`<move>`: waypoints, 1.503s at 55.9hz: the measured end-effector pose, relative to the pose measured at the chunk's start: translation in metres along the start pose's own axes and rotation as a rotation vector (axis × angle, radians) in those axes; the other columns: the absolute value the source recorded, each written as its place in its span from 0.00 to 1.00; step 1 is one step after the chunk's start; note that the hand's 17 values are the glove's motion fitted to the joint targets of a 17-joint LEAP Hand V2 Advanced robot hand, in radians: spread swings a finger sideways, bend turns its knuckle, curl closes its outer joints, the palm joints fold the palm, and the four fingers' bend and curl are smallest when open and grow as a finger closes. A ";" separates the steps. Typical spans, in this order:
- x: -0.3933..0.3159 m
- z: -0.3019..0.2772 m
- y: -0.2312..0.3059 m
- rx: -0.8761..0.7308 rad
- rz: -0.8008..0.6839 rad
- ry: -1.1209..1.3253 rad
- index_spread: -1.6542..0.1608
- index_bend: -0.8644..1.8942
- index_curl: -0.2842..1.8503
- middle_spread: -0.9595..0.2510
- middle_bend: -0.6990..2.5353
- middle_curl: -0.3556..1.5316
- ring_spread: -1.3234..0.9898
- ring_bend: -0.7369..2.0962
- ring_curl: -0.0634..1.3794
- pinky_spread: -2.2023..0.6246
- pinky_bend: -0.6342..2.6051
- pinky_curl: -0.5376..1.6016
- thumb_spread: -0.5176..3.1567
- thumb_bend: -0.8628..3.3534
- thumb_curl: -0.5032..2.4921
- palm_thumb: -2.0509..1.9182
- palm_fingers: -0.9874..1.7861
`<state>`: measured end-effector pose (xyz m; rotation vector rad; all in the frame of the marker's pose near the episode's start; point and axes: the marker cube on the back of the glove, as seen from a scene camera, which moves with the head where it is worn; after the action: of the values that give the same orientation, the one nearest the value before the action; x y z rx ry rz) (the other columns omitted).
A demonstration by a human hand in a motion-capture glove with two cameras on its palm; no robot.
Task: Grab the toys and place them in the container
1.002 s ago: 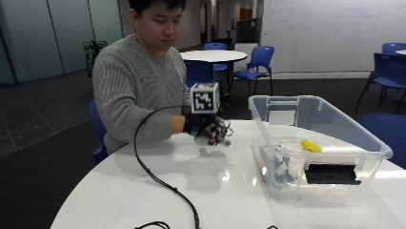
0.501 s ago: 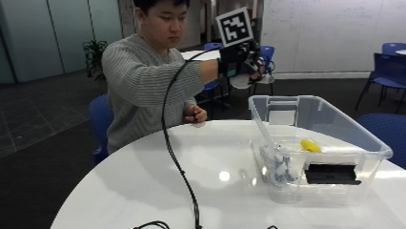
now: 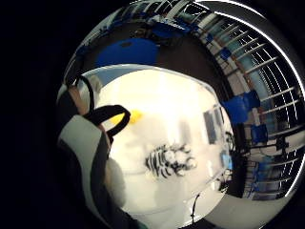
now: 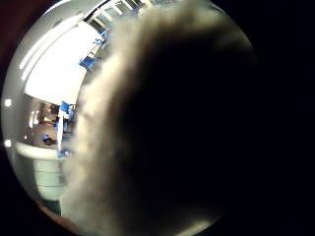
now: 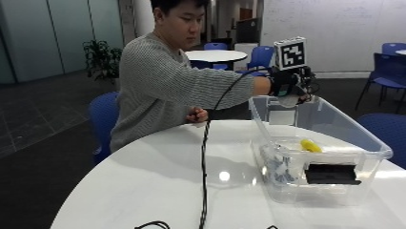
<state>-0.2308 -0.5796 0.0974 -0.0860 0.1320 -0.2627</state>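
My gloved right hand (image 5: 290, 86) is stretched out at shoulder height, arm nearly straight; I can't read its fingers.

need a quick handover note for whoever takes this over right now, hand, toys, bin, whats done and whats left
Right hand: raised over the far end of the clear container; whether it holds anything cannot be told.
Left hand: bare, resting at the table edge.
In the container: a yellow toy, a black-and-white toy and a black item.
Done: those toys are in.
Left: no toys show on the table; check the right hand, then withdraw.
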 end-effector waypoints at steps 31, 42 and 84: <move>0.016 0.003 0.042 -0.252 -0.030 -0.039 0.72 0.34 0.30 0.63 0.27 0.46 0.49 0.45 0.35 0.78 0.59 0.46 0.45 0.19 0.37 0.50 0.29; 0.061 -0.021 0.084 -0.229 0.128 0.104 0.72 0.35 0.28 0.64 0.27 0.43 0.51 0.43 0.33 0.79 0.56 0.44 0.46 0.19 0.32 0.50 0.30; 0.109 -0.046 0.411 -0.113 0.187 -0.041 0.70 0.37 0.27 0.64 0.27 0.38 0.52 0.40 0.30 0.80 0.52 0.41 0.48 0.20 0.27 0.51 0.34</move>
<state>-0.0293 -0.2160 -0.0027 -0.1904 0.1134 -0.0662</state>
